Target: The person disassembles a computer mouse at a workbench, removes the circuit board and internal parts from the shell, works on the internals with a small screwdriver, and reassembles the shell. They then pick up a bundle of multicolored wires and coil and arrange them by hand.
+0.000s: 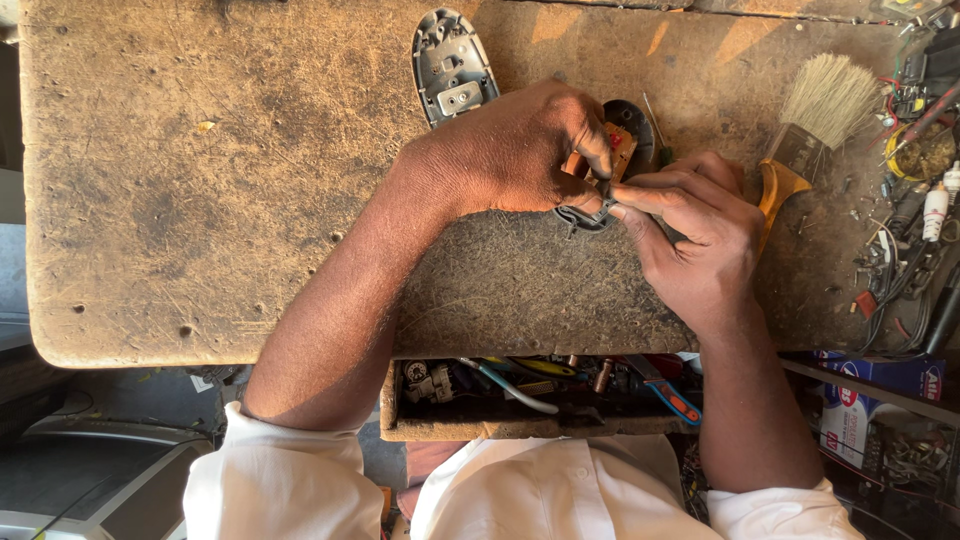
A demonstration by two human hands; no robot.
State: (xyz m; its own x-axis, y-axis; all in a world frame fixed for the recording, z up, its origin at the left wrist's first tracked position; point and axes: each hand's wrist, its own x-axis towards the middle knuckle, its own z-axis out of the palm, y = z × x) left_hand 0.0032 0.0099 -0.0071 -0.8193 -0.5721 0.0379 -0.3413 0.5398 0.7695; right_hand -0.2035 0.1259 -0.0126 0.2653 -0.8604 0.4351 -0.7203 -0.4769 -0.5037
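Together, the left hand (520,150) and right hand (695,235) pinch a small dark curved plastic part (585,217) over a scarred wooden workbench (200,200), near a straw-bristled, yellow-handled brush (805,135).

Both hands (610,195) pinch a small dark part (585,217) on the worn bench (200,200).

The left half of the worn tabletop (200,200) lies open for passage, while the grey plastic shell (452,65) blocks the far middle, the paintbrush (810,125) and a tangle of wires and parts (915,200) crowd the right edge, and the open tool drawer (540,395) juts out below.
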